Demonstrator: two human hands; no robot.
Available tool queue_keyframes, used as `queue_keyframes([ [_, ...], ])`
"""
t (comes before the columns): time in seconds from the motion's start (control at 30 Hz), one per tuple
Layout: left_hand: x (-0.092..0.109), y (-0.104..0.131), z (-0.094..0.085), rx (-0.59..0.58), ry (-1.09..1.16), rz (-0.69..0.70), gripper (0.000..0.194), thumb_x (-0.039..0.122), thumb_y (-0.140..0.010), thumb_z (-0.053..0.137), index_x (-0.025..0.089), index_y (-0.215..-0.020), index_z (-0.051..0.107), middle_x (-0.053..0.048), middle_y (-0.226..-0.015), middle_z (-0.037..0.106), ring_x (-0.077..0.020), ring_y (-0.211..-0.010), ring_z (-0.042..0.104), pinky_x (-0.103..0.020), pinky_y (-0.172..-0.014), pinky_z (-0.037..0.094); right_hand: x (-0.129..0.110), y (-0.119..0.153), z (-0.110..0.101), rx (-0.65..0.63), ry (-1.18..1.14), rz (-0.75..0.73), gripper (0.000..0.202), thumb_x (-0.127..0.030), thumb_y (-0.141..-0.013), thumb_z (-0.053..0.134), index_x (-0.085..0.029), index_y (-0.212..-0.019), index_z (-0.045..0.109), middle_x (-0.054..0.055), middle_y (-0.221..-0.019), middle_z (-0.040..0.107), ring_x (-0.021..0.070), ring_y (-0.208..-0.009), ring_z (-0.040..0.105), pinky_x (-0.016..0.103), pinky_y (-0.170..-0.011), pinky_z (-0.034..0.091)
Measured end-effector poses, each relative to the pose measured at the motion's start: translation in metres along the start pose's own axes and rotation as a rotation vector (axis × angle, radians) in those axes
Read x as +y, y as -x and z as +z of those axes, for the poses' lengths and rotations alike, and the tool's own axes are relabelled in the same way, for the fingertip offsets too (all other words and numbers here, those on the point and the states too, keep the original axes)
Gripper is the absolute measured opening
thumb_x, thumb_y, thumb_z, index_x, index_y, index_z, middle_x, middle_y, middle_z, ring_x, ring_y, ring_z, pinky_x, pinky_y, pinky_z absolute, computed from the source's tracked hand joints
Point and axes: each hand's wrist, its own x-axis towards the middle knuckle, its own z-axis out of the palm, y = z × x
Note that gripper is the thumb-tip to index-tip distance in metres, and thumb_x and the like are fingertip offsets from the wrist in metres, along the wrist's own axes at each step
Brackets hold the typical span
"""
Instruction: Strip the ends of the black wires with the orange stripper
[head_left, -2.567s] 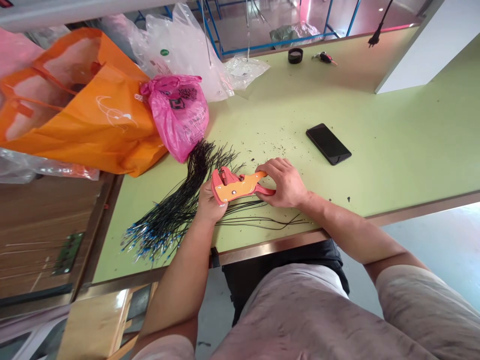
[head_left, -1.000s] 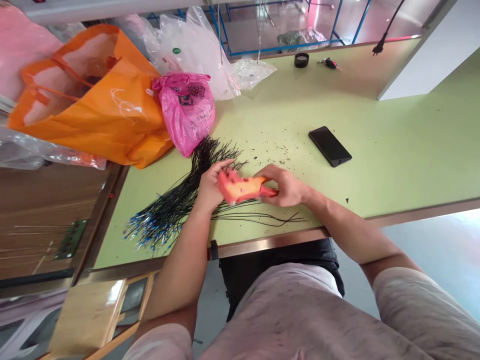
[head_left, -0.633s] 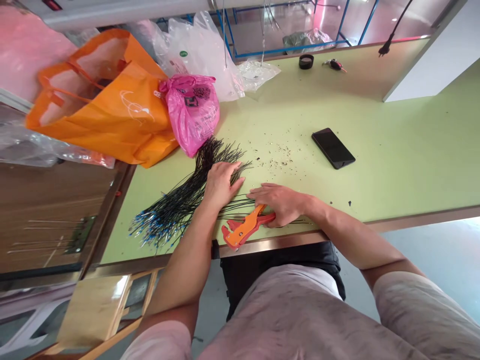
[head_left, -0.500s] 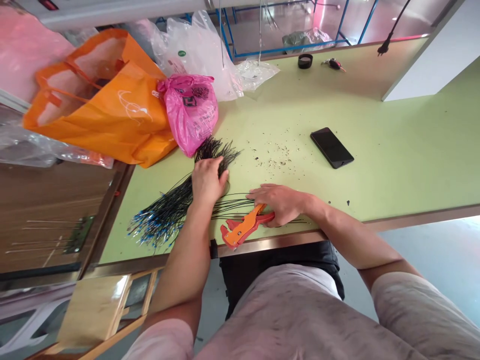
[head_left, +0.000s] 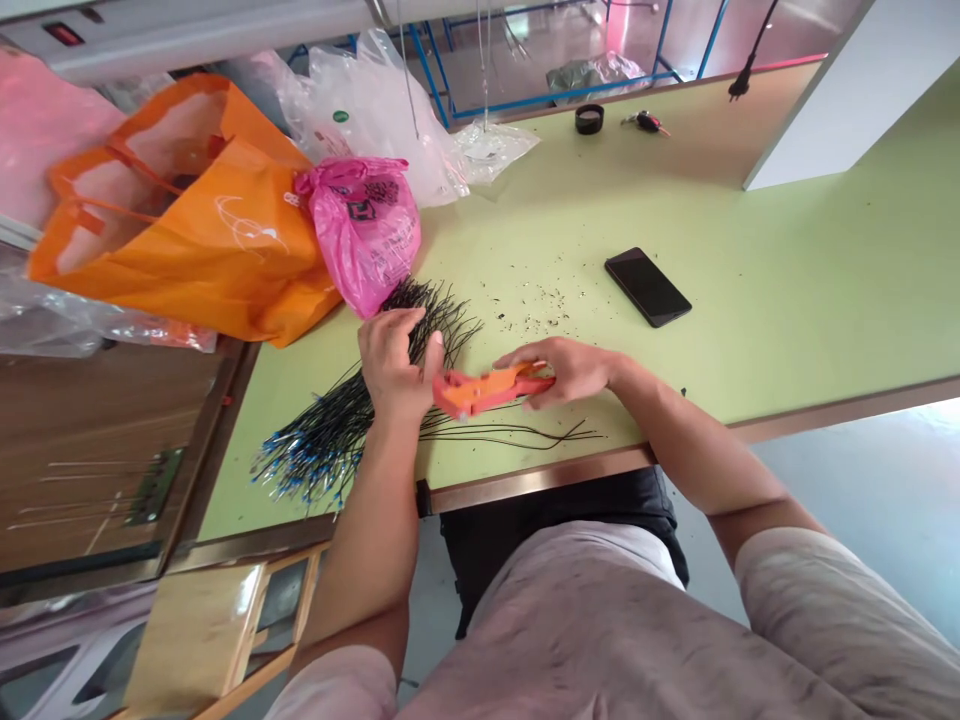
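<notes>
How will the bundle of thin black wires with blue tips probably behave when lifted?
The bundle of thin black wires would probably sag, since its strands bend in curves. It may shed strands, because its ends fan out and no tie shows.

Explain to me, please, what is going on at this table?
A person is working with both hands at a green table. The right hand grips an orange-and-red tool by its handles. The left hand is at a bundle of black wires with blue parts at one end; whether it holds a wire is unclear. A few separate wires lie near the table's front edge.
</notes>
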Motion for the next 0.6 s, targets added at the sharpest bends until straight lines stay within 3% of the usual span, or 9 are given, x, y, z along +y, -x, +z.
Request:
queue_keyframes([
  [0.07,0.01,0.005,-0.002,-0.075,0.092,0.025,0.028,0.038,-0.099,0.068,0.022,-0.121,0.075,-0.015,-0.12,0.077,-0.0324,-0.114,0.071,-0.05,-0.108,0.052,0.007,-0.001,-0.012,0.163,-0.055,0.032,0.043,-0.042,-0.08,0.089,-0.019,-0.115,0.076,0.007,-0.112,0.08,0.0233,-0.095,0.075,0.04,-0.086,0.06],
  [0.17,0.023,0.011,-0.001,-0.37,0.188,0.082,0.026,0.042,-0.103,0.065,0.022,-0.114,0.078,-0.011,-0.112,0.08,-0.0259,-0.095,0.075,-0.04,-0.089,0.058,0.021,-0.004,-0.02,0.384,-0.223,0.086,0.043,-0.048,-0.08,0.089,-0.017,-0.106,0.073,0.007,-0.101,0.078,0.0203,-0.085,0.071,0.038,-0.08,0.058],
  [0.23,0.033,0.012,-0.001,-0.577,0.174,0.134,0.032,0.047,-0.103,0.066,0.024,-0.118,0.079,-0.011,-0.119,0.081,-0.028,-0.106,0.076,-0.041,-0.094,0.059,0.028,-0.007,-0.02,0.491,-0.344,0.105,0.044,-0.048,-0.079,0.09,-0.018,-0.106,0.073,0.008,-0.105,0.078,0.0197,-0.089,0.071,0.037,-0.083,0.059],
  [0.33,0.051,0.009,-0.001,-0.794,0.037,0.209,0.04,0.05,-0.099,0.07,0.023,-0.127,0.076,-0.012,-0.132,0.077,-0.0334,-0.126,0.07,-0.046,-0.108,0.056,0.033,-0.008,-0.019,0.581,-0.417,0.129,0.044,-0.048,-0.076,0.092,-0.018,-0.104,0.072,0.007,-0.105,0.078,0.0183,-0.088,0.07,0.034,-0.079,0.058],
  [0.43,0.07,0.004,0.001,-0.923,-0.139,0.257,0.029,0.04,-0.098,0.069,0.022,-0.12,0.076,-0.012,-0.125,0.077,-0.0346,-0.123,0.069,-0.047,-0.105,0.058,0.032,-0.008,-0.019,0.609,-0.437,0.118,0.044,-0.048,-0.076,0.092,-0.019,-0.103,0.072,0.006,-0.103,0.078,0.0182,-0.087,0.07,0.034,-0.079,0.058],
  [0.5,0.08,0.001,0.005,-0.962,-0.221,0.283,0.017,0.03,-0.098,0.064,0.022,-0.108,0.076,-0.012,-0.114,0.077,-0.0339,-0.116,0.07,-0.046,-0.099,0.059,0.031,-0.009,-0.018,0.616,-0.435,0.104,0.045,-0.048,-0.074,0.092,-0.019,-0.103,0.072,0.005,-0.101,0.077,0.0186,-0.089,0.07,0.034,-0.081,0.058],
  [0.6,0.088,-0.001,0.011,-0.975,-0.325,0.327,0.014,0.022,-0.097,0.058,0.021,-0.096,0.073,-0.014,-0.106,0.076,-0.0343,-0.109,0.071,-0.045,-0.095,0.058,0.03,-0.01,-0.017,0.62,-0.414,0.096,0.046,-0.05,-0.072,0.093,-0.02,-0.101,0.073,0.004,-0.097,0.076,0.0187,-0.086,0.069,0.035,-0.081,0.058],
])
